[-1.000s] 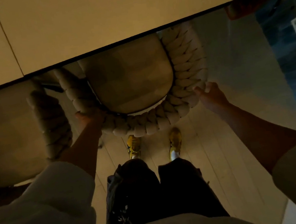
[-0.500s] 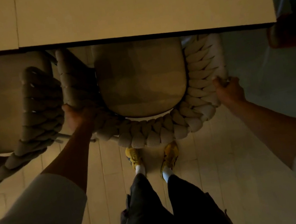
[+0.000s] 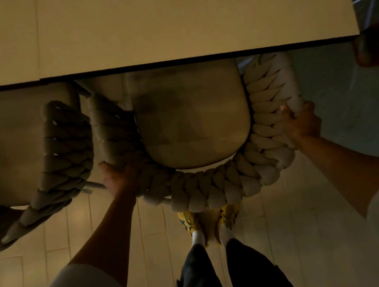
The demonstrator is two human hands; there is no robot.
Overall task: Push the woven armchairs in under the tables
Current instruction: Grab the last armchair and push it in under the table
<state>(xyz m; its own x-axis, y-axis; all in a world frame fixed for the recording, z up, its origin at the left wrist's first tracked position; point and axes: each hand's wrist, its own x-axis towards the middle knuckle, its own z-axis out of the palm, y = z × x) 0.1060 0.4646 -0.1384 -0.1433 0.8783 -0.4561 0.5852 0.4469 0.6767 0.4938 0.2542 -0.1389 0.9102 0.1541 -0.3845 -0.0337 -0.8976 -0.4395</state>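
Tabletop (image 3: 165,19), armchair (image 3: 192,118) half under, seemingly in hands (image 3: 120,178) (image 3: 303,123)

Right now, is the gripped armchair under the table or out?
Partly in: the table covers only the front of the armchair; most of its seat cushion shows.

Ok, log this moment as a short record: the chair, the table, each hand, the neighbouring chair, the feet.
chair: woven armchair, front of its seat cushion under the table edge, back and most of the seat out
table: pale tabletop
left: left hand grips the woven back at its left corner
right: right hand grips the woven right arm
neighbour: second woven armchair, close on the left, partly under the table
feet: yellow shoes just behind the chair back
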